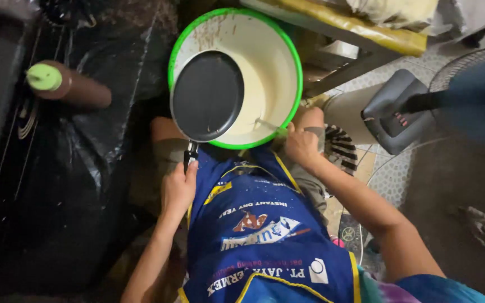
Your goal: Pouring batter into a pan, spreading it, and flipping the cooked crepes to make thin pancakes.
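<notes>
Left hand (178,188) clamped on pan (207,95) handle, pan held over bucket's (287,62) 9 o'clock side | right hand (300,147) closed on bucket rim at 5 o'clock | dark plastic sheet (85,168) on floor, brown bottle (68,85) at 9 o'clock | bucket holds pale batter (256,106)

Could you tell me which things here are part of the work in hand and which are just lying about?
In use:
- black frying pan, handle in the left hand
- green-rimmed bucket of pale batter
- right hand at the bucket's rim

Lying about:
- brown squeeze bottle with green cap
- black plastic sheet
- fan
</notes>
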